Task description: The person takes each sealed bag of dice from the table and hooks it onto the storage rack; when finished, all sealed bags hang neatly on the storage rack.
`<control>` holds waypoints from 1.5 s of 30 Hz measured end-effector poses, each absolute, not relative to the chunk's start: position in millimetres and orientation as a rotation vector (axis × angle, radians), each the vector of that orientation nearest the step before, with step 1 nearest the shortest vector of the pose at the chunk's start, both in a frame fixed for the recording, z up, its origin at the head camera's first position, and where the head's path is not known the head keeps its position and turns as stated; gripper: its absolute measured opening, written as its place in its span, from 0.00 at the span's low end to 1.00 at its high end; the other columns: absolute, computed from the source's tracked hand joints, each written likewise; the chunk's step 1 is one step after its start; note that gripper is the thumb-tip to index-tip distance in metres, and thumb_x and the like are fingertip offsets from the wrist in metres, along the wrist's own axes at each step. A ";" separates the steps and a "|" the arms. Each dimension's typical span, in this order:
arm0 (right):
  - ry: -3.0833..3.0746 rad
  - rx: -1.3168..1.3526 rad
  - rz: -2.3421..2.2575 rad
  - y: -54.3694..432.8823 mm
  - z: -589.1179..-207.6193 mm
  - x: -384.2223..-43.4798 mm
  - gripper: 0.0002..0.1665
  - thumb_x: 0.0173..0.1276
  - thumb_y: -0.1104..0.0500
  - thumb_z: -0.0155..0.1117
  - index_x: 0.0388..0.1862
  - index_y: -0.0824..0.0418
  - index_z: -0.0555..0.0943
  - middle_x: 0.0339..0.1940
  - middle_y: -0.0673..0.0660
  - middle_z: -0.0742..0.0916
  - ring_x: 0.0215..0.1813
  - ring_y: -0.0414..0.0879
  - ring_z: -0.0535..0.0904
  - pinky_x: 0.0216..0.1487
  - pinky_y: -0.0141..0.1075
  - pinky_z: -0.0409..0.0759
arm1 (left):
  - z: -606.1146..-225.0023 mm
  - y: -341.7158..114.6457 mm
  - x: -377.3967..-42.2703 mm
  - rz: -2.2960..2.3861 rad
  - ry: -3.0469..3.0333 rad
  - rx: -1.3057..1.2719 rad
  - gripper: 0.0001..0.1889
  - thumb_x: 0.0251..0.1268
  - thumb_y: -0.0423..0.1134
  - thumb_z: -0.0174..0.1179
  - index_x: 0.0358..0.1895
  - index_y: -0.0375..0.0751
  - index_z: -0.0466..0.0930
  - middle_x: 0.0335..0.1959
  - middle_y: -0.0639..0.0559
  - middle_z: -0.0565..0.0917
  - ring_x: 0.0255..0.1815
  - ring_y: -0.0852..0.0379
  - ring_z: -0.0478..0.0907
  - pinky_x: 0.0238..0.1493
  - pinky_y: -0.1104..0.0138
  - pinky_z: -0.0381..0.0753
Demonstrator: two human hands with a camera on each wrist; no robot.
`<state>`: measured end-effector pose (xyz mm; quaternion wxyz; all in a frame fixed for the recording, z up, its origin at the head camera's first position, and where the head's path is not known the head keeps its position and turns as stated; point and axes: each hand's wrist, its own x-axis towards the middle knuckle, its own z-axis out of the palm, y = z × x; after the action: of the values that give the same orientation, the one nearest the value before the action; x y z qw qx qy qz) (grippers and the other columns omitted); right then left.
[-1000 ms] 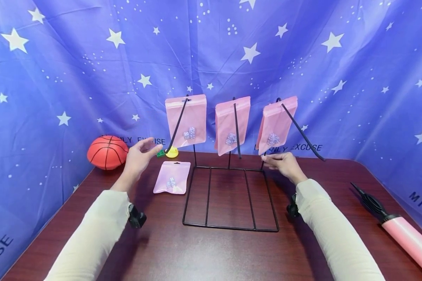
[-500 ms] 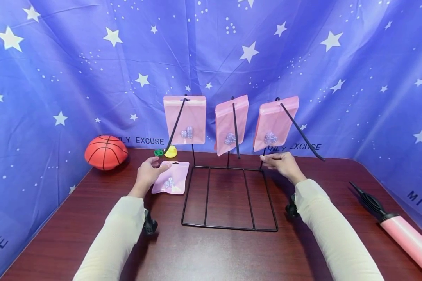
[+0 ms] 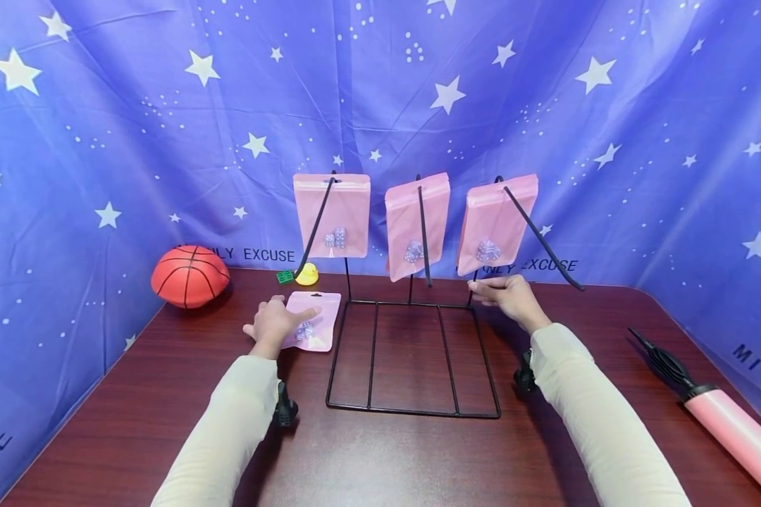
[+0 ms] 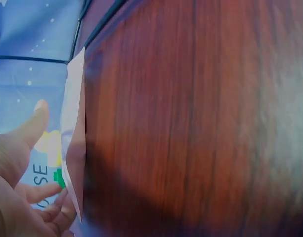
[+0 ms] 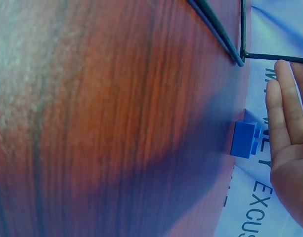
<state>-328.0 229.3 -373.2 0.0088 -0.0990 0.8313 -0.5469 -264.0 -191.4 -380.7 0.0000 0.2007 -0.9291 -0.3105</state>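
A pink zip pouch (image 3: 322, 334) with dice in it lies on the table, left of a black wire display rack (image 3: 412, 410). My left hand (image 3: 275, 322) is over the pouch's left side. Its thumb stands apart above the pouch in the left wrist view, while the fingers (image 4: 55, 207) are at the pouch's edge; contact is unclear. My right hand (image 3: 512, 299) holds the rack's right upright between thumb and fingertips; the thumb is hidden in the right wrist view. Three pink pouches with dice hang on the rack: left pouch (image 3: 349, 211), middle pouch (image 3: 436, 218), right pouch (image 3: 507, 218).
A small basketball (image 3: 190, 277) sits at the back left, near a yellow rubber duck (image 3: 307, 274) and a green toy brick (image 3: 284, 277). A blue toy brick (image 5: 244, 139) stands behind the right hand. At the right lies a pink hand pump (image 3: 735, 429). The rack's hooks jut forward.
My left hand has come down from near the left hook to the lying pouch. The right hand has stayed at the upright, and the hanging pouches have swung slightly.
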 end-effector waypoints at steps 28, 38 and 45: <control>2.569 -0.352 -1.757 231.0 -376.0 -331.0 0.23 0.74 0.58 0.66 0.57 0.76 0.81 0.54 0.72 0.85 0.46 0.46 0.89 0.52 0.47 0.83 | -370.4 -195.7 -257.9 -1.209 -2.805 0.801 0.35 0.66 0.53 0.63 0.61 0.23 0.69 0.59 0.28 0.76 0.61 0.32 0.71 0.65 0.39 0.54; 2.551 -0.355 -1.782 230.2 -376.3 -331.4 0.23 0.74 0.60 0.66 0.58 0.79 0.79 0.53 0.73 0.85 0.46 0.47 0.89 0.52 0.46 0.84 | -360.9 -208.6 -250.8 -1.408 -2.651 0.702 0.28 0.69 0.45 0.61 0.64 0.28 0.72 0.61 0.29 0.76 0.64 0.33 0.69 0.70 0.40 0.54; 2.581 -0.323 -1.730 230.3 -375.1 -330.8 0.25 0.73 0.56 0.68 0.57 0.77 0.81 0.55 0.72 0.85 0.47 0.47 0.89 0.53 0.47 0.83 | -355.8 -218.0 -243.8 -1.490 -2.538 0.584 0.24 0.67 0.40 0.64 0.61 0.28 0.79 0.51 0.32 0.82 0.46 0.44 0.77 0.49 0.59 0.75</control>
<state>-330.8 230.3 -375.1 0.0089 -0.1035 0.8262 -0.5537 -243.8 -218.0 -355.8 0.0707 0.1940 -0.8438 -0.4954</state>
